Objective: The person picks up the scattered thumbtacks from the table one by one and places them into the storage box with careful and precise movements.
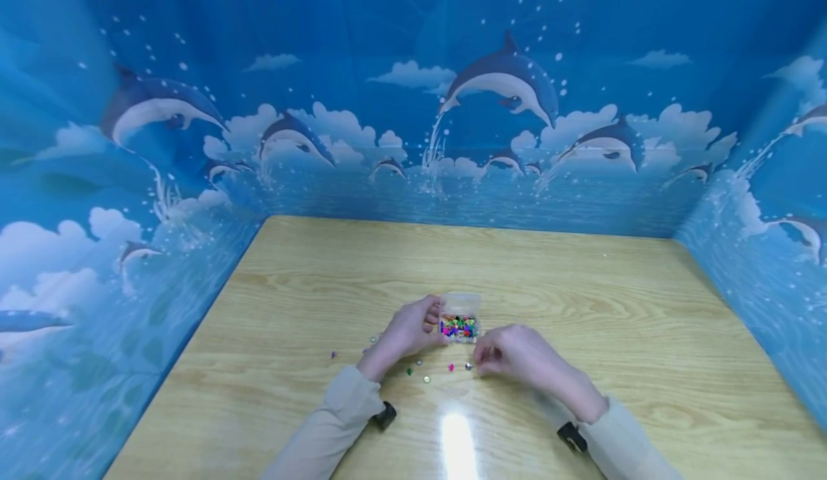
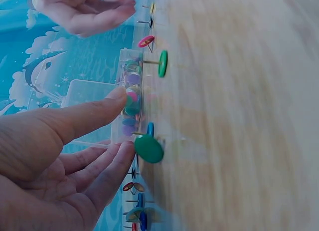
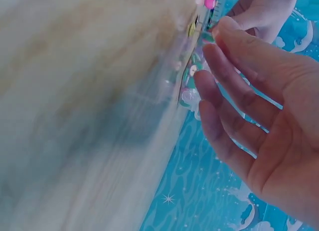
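Clear plastic forms the small box (image 1: pixel 460 341) in front of you, its lid (image 1: pixel 461 302) swung up and back toward 12 o'clock. A crowded heap of thumbtacks (image 1: pixel 460 326) fills it in pink, purple, green, blue, red and yellow.

Your left hand (image 1: pixel 405 331), at the box's 9 o'clock side, grips it with the thumb at the front and the fingers around the end. Your right hand (image 1: pixel 517 354) sits at 4 o'clock, just beside the box, thumb and forefinger close together; you cannot tell from these views whether they pinch a tack.

Loose tacks lie on the table: a pink tack (image 1: pixel 450 366) at 6 o'clock from the box, a gold tack (image 1: pixel 427 379) at 7, a green tack (image 1: pixel 409 371) at 8 and a purple tack (image 1: pixel 333 354) near 9, well apart from the box. Your left hand partly hides others, and the tacks inside overlap too much to count. Your sleeves (image 1: pixel 323 422) run off the lower edge of the head view.

The heads are round discs on thin pins. The table (image 1: pixel 549 286) has pale wood grain with a bright glare at 6 o'clock; the backdrop (image 1: pixel 388 107) is creased and dolphin-printed.
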`<state>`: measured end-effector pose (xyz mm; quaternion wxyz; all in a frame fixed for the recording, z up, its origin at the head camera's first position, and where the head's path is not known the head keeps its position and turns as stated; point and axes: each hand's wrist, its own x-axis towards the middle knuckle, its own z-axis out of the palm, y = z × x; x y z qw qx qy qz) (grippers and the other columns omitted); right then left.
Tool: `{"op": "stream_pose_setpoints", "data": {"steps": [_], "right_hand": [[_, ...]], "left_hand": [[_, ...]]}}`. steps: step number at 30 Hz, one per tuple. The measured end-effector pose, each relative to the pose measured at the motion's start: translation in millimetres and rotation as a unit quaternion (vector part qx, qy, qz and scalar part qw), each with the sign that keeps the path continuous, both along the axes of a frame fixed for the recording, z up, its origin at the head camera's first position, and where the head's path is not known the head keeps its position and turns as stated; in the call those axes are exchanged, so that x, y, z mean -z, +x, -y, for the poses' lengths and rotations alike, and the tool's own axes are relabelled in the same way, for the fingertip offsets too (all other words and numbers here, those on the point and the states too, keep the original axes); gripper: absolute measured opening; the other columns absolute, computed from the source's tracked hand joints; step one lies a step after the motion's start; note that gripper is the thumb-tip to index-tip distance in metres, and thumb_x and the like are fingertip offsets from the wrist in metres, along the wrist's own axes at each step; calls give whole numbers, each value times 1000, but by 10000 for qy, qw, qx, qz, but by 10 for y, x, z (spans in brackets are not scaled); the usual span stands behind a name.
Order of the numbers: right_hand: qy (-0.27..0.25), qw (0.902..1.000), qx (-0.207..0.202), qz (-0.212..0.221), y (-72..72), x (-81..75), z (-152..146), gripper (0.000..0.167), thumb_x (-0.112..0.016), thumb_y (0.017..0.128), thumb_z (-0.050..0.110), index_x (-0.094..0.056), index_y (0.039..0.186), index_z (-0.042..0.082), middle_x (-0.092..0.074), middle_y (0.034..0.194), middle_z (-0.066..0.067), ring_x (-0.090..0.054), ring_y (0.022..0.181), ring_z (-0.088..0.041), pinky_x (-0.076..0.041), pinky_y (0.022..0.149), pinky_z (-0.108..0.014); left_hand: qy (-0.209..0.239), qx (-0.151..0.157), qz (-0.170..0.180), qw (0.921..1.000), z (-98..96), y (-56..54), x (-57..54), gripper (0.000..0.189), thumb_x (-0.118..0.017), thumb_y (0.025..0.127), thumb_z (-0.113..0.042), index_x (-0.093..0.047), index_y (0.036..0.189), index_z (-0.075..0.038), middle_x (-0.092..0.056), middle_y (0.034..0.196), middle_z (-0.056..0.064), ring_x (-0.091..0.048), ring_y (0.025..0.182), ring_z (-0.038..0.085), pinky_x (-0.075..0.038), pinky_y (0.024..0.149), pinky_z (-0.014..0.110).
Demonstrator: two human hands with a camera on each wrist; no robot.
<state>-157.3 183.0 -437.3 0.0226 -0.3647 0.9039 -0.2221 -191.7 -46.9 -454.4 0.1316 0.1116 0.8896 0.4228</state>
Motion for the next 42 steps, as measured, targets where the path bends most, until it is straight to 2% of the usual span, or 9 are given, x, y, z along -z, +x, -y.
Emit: {"op": "stream_pose_setpoints", "data": {"steps": [5,12,17,23,31,39,42], "right_hand": [[181,9998,-57,113,30,30,16,14,-86,78,19,-76,87,21,-74,84,11,-64,73,3,-56,68,-17],[221,9993,178,223,15,74,36,12,-84,79,14,-76,84,21,-73,81,11,-61,70,4,-54,66,-16],[202,9989,425,-3,-36,21,67,8,-81,82,14,-76,84,19,-73,81,10,-62,69,2,-54,64,-17],[-74,9962,782,-372,-183,-82,185,7,-78,87,12,-73,87,17,-74,82,6,-60,63,0,-50,55,-15],[-281,9949,793,-561,-312,-55,372,8,-82,85,14,-74,87,17,-74,83,6,-60,63,-1,-49,55,-14],[-364,9936,927,-537,-307,-34,355,9,-80,86,15,-77,95,17,-75,85,5,-52,56,3,-44,49,-15],[-324,9942,842,-582,-269,-49,313,8,-80,86,15,-77,93,17,-74,83,7,-50,55,3,-44,48,-15]], "left_hand": [[-30,-21,-10,10000,1,2,2,70,-87,77,-13,-55,139,-8,-67,121,10,-67,106,26,-58,95,38],[-16,-8,-29,10000,3,8,13,70,-87,77,-12,-55,138,-8,-67,120,9,-66,106,25,-58,95,37],[-56,-32,-13,10000,-2,4,17,70,-87,77,-13,-55,138,-8,-67,121,9,-66,106,25,-58,95,37],[-31,-4,-10,10000,6,7,30,70,-87,77,-12,-55,139,-8,-67,121,9,-66,106,26,-58,95,37],[-132,49,-85,9999,1,5,39,71,-87,78,-15,-53,141,-9,-67,123,10,-67,106,26,-59,94,37],[-90,93,-80,9999,1,-3,40,71,-86,79,-15,-53,141,-8,-67,124,11,-67,107,27,-59,94,37],[-14,84,-49,10000,9,-7,35,70,-86,78,-14,-54,140,-7,-67,123,12,-67,107,28,-59,95,38]]}}
